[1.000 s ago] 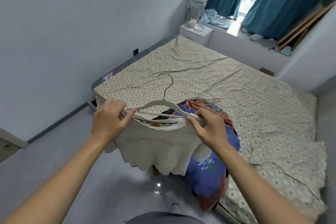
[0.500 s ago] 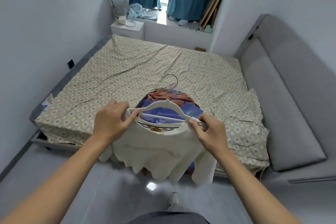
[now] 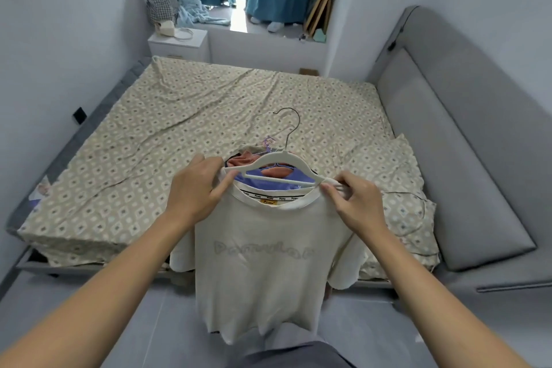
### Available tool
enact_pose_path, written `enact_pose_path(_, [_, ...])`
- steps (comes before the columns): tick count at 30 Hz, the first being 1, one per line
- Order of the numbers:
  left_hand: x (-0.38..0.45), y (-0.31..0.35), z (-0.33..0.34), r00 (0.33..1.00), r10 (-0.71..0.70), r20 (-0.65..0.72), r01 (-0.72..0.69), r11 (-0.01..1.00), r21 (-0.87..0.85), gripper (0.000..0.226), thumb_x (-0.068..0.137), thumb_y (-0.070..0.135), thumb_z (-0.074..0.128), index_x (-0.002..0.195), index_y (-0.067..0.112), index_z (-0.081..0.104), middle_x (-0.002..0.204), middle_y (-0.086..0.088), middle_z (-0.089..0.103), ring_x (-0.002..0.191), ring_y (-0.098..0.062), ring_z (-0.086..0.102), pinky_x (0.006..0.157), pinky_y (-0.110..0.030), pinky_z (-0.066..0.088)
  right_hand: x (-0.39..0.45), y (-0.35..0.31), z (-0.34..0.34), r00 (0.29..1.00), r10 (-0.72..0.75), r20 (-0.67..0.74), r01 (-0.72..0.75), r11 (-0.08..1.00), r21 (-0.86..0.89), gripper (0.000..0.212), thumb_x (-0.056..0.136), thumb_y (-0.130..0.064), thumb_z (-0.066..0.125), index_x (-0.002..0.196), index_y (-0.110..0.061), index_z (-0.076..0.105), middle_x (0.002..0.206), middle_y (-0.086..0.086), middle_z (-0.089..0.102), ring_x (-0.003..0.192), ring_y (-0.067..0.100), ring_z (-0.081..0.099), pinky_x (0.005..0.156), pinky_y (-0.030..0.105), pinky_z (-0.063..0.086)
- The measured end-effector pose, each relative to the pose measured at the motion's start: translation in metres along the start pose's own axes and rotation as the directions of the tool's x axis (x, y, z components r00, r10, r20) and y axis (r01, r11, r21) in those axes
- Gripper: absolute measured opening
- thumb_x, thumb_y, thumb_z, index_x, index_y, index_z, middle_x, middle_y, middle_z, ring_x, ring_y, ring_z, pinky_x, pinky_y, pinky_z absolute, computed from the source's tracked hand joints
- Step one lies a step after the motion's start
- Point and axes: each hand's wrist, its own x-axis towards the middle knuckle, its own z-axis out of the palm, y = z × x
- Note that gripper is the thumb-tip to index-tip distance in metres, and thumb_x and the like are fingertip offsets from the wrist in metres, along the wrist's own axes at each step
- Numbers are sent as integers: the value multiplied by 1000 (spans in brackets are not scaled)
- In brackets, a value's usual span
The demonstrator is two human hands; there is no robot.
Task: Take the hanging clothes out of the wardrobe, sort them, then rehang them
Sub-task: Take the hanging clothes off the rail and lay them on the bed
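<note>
Bed (image 3: 179,128) now square ahead, cream T-shirt (image 3: 263,263) unfurled, hands unmoved.

Left hand (image 3: 195,188): your fingers curl, pinching at shoulder height.
Right hand (image 3: 357,203): your thumb and fingers pinch likewise.
Arms: both reach forward.

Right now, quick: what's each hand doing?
Left hand: pinching the cream T-shirt at its left shoulder.
Right hand: pinching the shirt's right shoulder at the white hanger end.
</note>
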Motion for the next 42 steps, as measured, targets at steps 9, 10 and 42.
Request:
enact_pose_path(9, [117,-56,122,977,32,210,-15,997,-82,32,98,53,56,96,21,53,82,17,44,84,-12,43,62,-34,36,123,98,73,992,68,107,-66,998,-25,28,90,-50,72,80,-28,58,69,-14,59,67,11,57,64,37,48])
enact_pose_path(10, [132,-65,141,966,28,256,-8,997,-81,33,98,54,55,99,21,53,87,14,48,87,-14,45,66,-35,38,141,112,85,986,93,136,-89,996,-32,28,90,-48,73,80,-28,58,70,-14,59,68,11,57,65,37,47])
enact_pose_path(42, [105,-148,84,773,-633,35,571,720,394,64,103,58,35,154,20,44,146,-4,48,132,-26,47,101,-48,41,278,-25,283,641,-488,592,491,854,172,58,102,-54,43,149,-21,46,144,-1,53,132,23,45,107,42,40])
